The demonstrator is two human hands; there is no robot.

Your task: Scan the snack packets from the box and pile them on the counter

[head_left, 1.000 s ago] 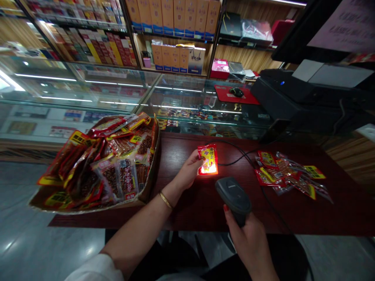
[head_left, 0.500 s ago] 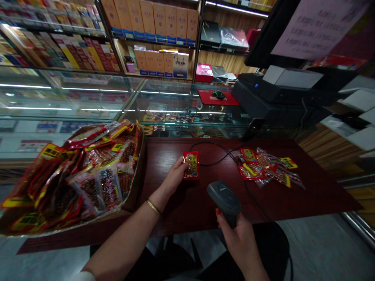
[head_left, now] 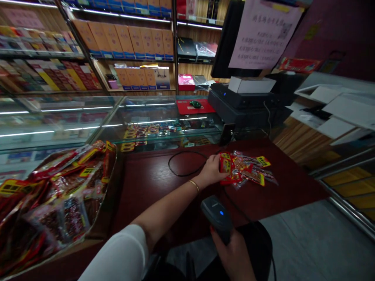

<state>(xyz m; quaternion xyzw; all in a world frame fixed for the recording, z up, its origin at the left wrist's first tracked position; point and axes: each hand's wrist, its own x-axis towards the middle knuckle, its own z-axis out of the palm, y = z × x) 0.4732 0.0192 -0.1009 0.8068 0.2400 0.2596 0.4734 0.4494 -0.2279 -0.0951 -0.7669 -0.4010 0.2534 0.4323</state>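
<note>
My left hand (head_left: 211, 170), a gold bangle on its wrist, grips a small red snack packet (head_left: 225, 167) at the left side of a loose pile of snack packets (head_left: 249, 171) on the dark red table. Part of that packet is covered by my fingers. Closer to me, my right hand (head_left: 233, 249) is wrapped around the handle of a black barcode scanner (head_left: 216, 212), which shows a blue light on its head. At the left, a cardboard box (head_left: 113, 195) is heaped with red and yellow snack packets (head_left: 70, 203).
The scanner's black cable (head_left: 187, 174) loops across the table (head_left: 152, 195). Behind it stands a glass display case (head_left: 146, 105) with a mouse (head_left: 195, 104) on a red mat. A monitor (head_left: 222, 43) and a cash drawer box (head_left: 237, 107) stand at the back right.
My left hand has carried the red packet rightward to the pile. The scanner's blue light now shows, and the view has shifted right.
</note>
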